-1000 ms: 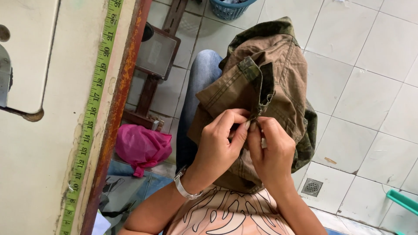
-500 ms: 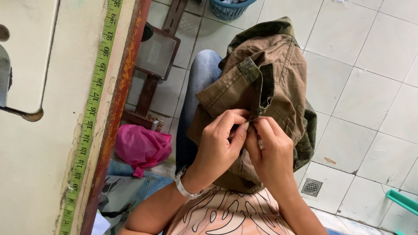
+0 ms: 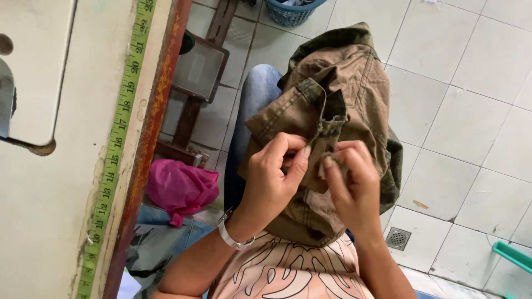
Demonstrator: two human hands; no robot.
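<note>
One brown garment [image 3: 332, 111] (olive-trimmed), pinched at its front edge between two hands, left [image 3: 274, 180] and right [image 3: 352, 185].

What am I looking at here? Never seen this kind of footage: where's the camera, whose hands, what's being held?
There is no machine here: a person wears the one camera on their head, looking down at their own two bare hands. The left hand and the right hand both pinch a seam of an olive-brown garment lying over the lap. To the left is a cream table with a yellow-green measuring tape along its edge. On the tiled floor below lie a pink bag and a blue basket.
</note>
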